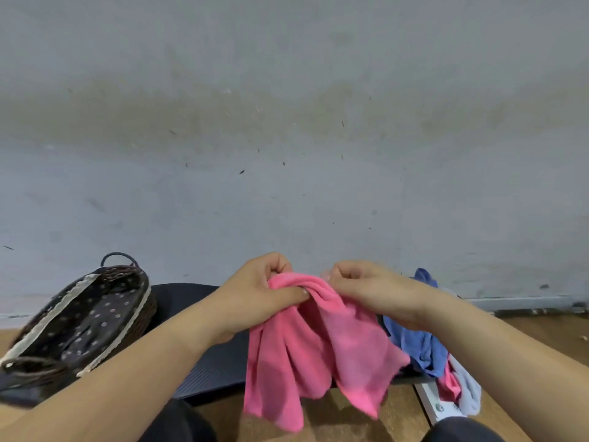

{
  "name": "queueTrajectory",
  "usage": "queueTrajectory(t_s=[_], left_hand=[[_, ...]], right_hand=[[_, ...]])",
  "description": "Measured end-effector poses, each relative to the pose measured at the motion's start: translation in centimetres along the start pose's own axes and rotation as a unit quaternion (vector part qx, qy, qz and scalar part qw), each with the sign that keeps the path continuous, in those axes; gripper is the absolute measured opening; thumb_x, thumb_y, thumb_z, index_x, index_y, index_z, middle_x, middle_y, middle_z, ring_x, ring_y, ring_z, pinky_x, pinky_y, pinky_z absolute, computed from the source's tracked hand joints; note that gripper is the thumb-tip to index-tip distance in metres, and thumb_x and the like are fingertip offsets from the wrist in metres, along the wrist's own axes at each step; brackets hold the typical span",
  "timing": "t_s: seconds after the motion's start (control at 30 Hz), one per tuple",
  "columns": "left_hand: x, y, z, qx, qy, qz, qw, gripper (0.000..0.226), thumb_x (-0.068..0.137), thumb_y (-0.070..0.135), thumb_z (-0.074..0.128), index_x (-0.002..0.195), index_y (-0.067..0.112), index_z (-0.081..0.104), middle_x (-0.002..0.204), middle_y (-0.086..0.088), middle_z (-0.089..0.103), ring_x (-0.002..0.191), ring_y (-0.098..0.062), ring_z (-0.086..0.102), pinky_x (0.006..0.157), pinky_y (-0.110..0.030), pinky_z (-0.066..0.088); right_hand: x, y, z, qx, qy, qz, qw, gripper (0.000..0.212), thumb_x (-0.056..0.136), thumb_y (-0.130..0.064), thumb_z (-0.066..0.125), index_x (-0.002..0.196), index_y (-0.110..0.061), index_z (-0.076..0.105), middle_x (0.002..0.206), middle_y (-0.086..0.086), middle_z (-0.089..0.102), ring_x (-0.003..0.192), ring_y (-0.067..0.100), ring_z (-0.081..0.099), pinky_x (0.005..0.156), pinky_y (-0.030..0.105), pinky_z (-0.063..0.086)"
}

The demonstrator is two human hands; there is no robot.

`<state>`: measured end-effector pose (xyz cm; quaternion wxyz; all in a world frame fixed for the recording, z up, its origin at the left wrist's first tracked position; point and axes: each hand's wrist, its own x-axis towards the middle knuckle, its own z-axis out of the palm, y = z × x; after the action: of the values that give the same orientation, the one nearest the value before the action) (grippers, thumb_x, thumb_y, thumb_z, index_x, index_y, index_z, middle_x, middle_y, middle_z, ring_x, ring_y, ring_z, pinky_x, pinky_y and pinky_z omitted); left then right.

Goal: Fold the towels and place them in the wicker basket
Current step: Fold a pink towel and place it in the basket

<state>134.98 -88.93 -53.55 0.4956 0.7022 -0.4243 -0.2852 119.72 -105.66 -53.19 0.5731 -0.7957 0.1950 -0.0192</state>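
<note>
Between both hands (306, 291), the pink towel (314, 355) hangs lengthwise downward, bunched.

The wicker basket (79, 323) sits at the far left, its far end close to the wall (287, 122). Just right of it a mat (210, 365) lies on the floor (526, 333), running from the wall toward the near side. A towel (318, 346) hangs over the mat's right part, held at its top by the left hand (258, 291) and the right hand (369, 285) side by side. Right of it, partly behind the right forearm, lies a heap of towels (424, 342), its near end resting on a flat bar (430, 400).
</note>
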Motion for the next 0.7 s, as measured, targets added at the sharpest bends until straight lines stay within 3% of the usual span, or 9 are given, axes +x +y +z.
queueTrajectory(t_s=[0.07, 0.17, 0.27, 0.33, 0.43, 0.5, 0.6, 0.7], left_hand=[[0.1, -0.2, -0.6, -0.045, -0.02, 0.007, 0.999, 0.026, 0.079, 0.006, 0.081, 0.091, 0.014, 0.059, 0.075, -0.001, 0.067, 0.067, -0.013, 0.057, 0.059, -0.024, 0.045], [0.1, -0.8, -1.9, -0.084, -0.039, 0.015, 0.996, 0.038, 0.072, -0.004, 0.074, 0.102, 0.014, 0.059, 0.086, -0.004, 0.071, 0.076, -0.015, 0.063, 0.067, -0.028, 0.05], [-0.3, -1.1, -3.2, -0.093, -0.066, 0.009, 0.993, 0.044, 0.071, -0.012, 0.068, 0.106, 0.014, 0.06, 0.089, -0.004, 0.07, 0.073, -0.014, 0.062, 0.062, -0.024, 0.05], [-0.7, -1.6, -4.0, -0.088, -0.083, 0.007, 0.993, 0.048, 0.068, -0.009, 0.07, 0.108, 0.016, 0.062, 0.095, -0.005, 0.07, 0.08, -0.016, 0.064, 0.067, -0.027, 0.052], [-1.4, -1.8, -5.0, -0.102, -0.092, 0.002, 0.99, 0.05, 0.07, -0.002, 0.075, 0.115, 0.016, 0.064, 0.1, -0.004, 0.069, 0.09, -0.017, 0.065, 0.079, -0.031, 0.054], [-1.7, -1.7, -5.3, -0.109, -0.087, -0.005, 0.99, 0.047, 0.073, 0.003, 0.073, 0.118, 0.016, 0.066, 0.099, -0.004, 0.07, 0.088, -0.017, 0.066, 0.078, -0.031, 0.054], [-1.9, -1.6, -5.6, 0.029, -0.052, 0.029, 0.998, 0.04, 0.078, 0.005, 0.073, 0.113, 0.024, 0.068, 0.088, -0.006, 0.07, 0.075, -0.014, 0.062, 0.069, -0.028, 0.052], [-1.8, -2.3, -5.9, 0.136, -0.058, 0.073, 0.986, 0.02, 0.085, 0.008, 0.075, 0.098, 0.024, 0.072, 0.07, 0.004, 0.063, 0.062, -0.008, 0.054, 0.06, -0.027, 0.044]], right_hand=[[0.8, 0.3, 0.6, 0.014, -0.034, 0.017, 0.999, 0.031, 0.083, -0.046, 0.074, 0.094, -0.018, 0.067, 0.082, 0.0, 0.067, 0.075, 0.013, 0.057, 0.071, 0.028, 0.045], [1.4, 0.2, 1.2, 0.022, -0.093, 0.018, 0.995, 0.027, 0.096, -0.027, 0.071, 0.112, -0.006, 0.067, 0.082, 0.001, 0.063, 0.068, 0.011, 0.053, 0.06, 0.024, 0.037], [1.9, -0.2, 1.5, 0.001, -0.092, 0.001, 0.996, 0.014, 0.095, -0.026, 0.071, 0.099, -0.013, 0.074, 0.079, -0.001, 0.063, 0.071, 0.012, 0.053, 0.064, 0.028, 0.038], [2.2, -0.6, 1.8, -0.008, -0.06, -0.01, 0.998, 0.01, 0.094, -0.024, 0.073, 0.094, -0.017, 0.079, 0.083, -0.001, 0.07, 0.077, 0.01, 0.058, 0.071, 0.031, 0.041], [2.0, -1.3, 2.1, 0.016, 0.016, -0.035, 0.999, 0.011, 0.092, -0.015, 0.072, 0.092, -0.007, 0.08, 0.09, 0.006, 0.075, 0.086, 0.01, 0.064, 0.088, 0.031, 0.047], [1.6, -1.7, 2.4, 0.045, 0.058, -0.057, 0.996, 0.014, 0.093, -0.009, 0.069, 0.081, -0.003, 0.074, 0.084, 0.01, 0.072, 0.086, 0.015, 0.065, 0.093, 0.033, 0.048], [1.1, -1.9, 3.3, 0.097, 0.086, -0.085, 0.988, 0.021, 0.095, -0.006, 0.063, 0.074, -0.007, 0.06, 0.07, 0.009, 0.055, 0.068, 0.016, 0.052, 0.067, 0.028, 0.042], [0.9, -1.9, 3.7, 0.054, 0.141, -0.108, 0.983, 0.021, 0.095, -0.008, 0.065, 0.075, -0.008, 0.059, 0.064, 0.004, 0.047, 0.06, 0.011, 0.041, 0.054, 0.021, 0.031]])
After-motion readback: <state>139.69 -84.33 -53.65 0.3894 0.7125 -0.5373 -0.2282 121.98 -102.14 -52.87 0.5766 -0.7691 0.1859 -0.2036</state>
